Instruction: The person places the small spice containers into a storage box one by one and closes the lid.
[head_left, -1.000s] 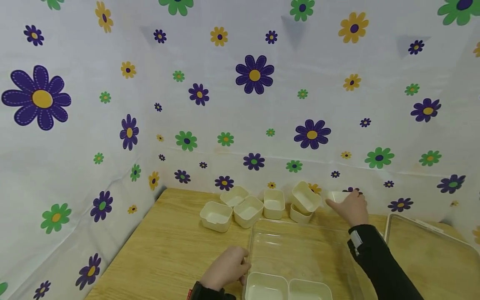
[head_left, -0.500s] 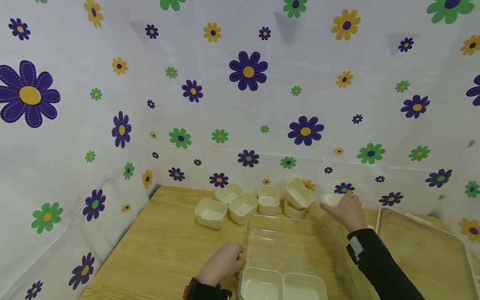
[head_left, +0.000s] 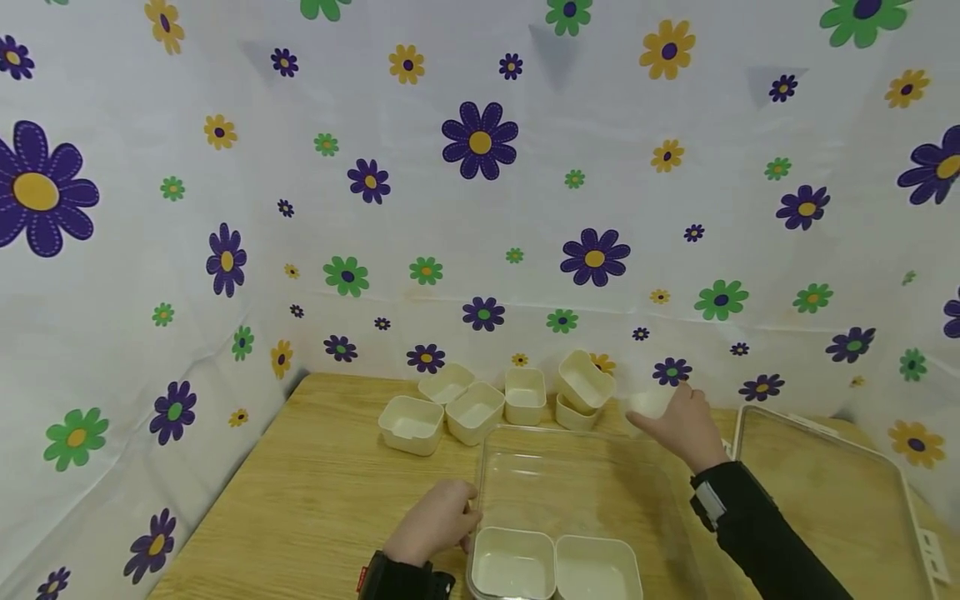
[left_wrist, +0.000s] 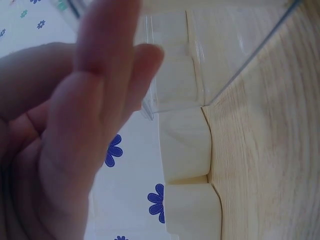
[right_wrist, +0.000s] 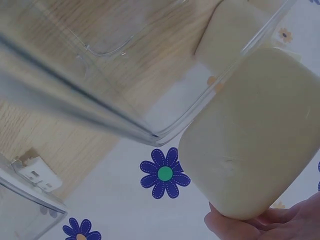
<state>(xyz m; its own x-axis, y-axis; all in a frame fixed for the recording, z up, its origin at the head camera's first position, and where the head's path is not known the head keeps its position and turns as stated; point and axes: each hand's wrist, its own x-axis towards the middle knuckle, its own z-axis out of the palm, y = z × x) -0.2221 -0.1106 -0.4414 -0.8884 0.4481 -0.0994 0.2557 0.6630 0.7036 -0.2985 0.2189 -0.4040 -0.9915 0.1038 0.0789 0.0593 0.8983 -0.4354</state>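
My right hand holds a cream plastic tub above the far right corner of a clear plastic box. In the right wrist view the underside of that tub faces the camera, fingers gripping its lower edge. At the box's left side my left hand holds the rim with curled fingers; the left wrist view shows those fingers against the clear wall. Two cream tubs sit side by side in the near part of the box.
Several cream tubs stand at the back of the wooden table, one tilted tub lying on another. A clear lid or second box with white clips is at the right. A flower-print sheet hangs behind and left.
The head view has turned slightly right, so everything shifts left. The right hand keeps its tub, which hangs a little lower and tips away. The left hand stays at the box's rim.
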